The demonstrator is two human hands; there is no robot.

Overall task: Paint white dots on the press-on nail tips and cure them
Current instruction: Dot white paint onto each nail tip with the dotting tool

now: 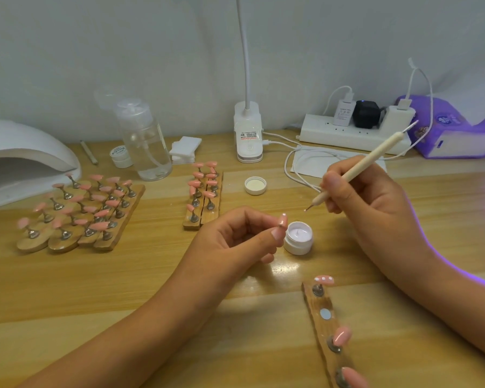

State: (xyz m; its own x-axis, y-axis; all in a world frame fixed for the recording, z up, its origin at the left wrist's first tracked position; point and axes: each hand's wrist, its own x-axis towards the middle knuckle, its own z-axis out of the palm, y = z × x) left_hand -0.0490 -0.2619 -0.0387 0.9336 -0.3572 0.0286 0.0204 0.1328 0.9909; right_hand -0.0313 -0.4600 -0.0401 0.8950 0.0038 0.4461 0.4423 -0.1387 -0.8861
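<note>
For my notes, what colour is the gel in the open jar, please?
The gel is white; head view.

Head view looks forward and down, close over the table (67, 289).

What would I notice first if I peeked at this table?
Probably the two hands in the middle: the left hand pinches a pink nail tip with a white dot, and the right hand holds a dotting pen near an open jar of white gel. At the left, rows of pink nail tips stand on wooden holders.
</note>
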